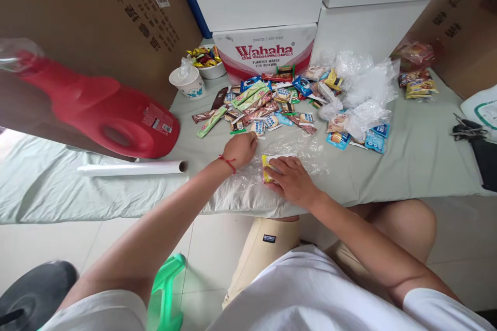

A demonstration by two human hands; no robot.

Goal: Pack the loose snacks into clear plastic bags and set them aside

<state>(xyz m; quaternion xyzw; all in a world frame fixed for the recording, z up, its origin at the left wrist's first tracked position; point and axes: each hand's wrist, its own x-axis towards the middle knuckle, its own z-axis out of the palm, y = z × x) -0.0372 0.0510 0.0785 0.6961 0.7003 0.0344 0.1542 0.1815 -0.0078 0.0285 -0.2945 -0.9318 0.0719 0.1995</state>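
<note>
My right hand (293, 178) is closed over a small yellow-and-white snack packet (265, 168), which lies on a sheet of clear plastic film (248, 175) near the table's front edge. To its left, my left hand (243, 149), with a red string at the wrist, is closed at the near edge of a pile of wrapped snacks. Its fingertips are by a small white-and-blue snack packet (258, 128); what they pinch, if anything, is hidden. Green and brown stick packets (252, 95) lie in the pile beyond both hands.
Clear plastic-wrapped bundles (367, 85) lie right of the pile. At left stand a red jug (112, 108) and a white film roll (132, 168). A paper cup (188, 84), a candy bowl (214, 70) and a Wahaha carton (267, 51) line the back. Scissors (468, 129) lie far right.
</note>
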